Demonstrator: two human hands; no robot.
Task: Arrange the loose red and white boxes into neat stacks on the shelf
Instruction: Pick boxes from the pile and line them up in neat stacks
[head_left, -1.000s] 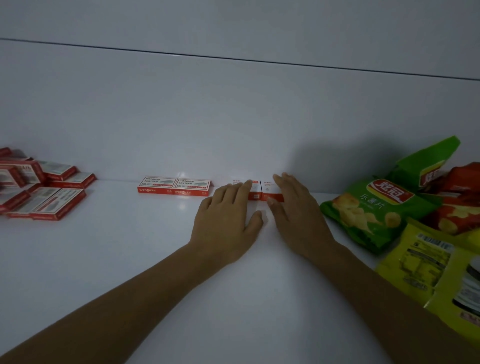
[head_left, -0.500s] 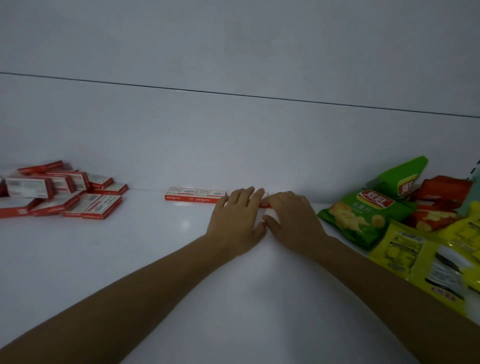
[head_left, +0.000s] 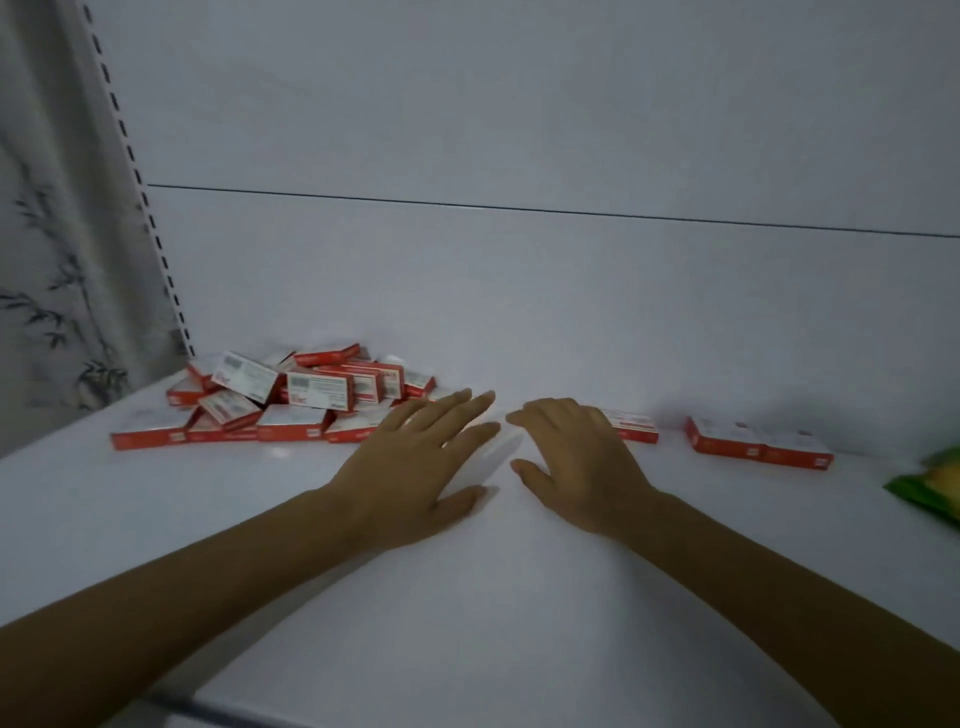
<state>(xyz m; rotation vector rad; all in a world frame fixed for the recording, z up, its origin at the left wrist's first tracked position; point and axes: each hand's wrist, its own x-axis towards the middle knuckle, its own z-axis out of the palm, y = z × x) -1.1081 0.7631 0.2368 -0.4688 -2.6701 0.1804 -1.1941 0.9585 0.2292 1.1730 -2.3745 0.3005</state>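
Note:
A loose heap of several red and white boxes (head_left: 291, 400) lies at the back left of the white shelf (head_left: 467, 597). My left hand (head_left: 415, 467) hovers flat with straight fingers just right of the heap, holding nothing. My right hand (head_left: 576, 462) is beside it, fingers spread, also empty. Behind my right hand a flat box (head_left: 631, 426) lies by the back wall, partly hidden. Two more boxes (head_left: 758, 444) lie side by side further right along the wall.
A green snack bag (head_left: 930, 486) pokes in at the right edge. A slotted shelf upright (head_left: 140, 208) and a curtain with a bamboo print (head_left: 52, 260) stand at the left. The shelf's front edge (head_left: 223, 714) runs along the bottom.
The view has swung left, bringing the heap into the middle left. Both hands have left the two boxes by the wall and moved left toward the heap, fingers spread.

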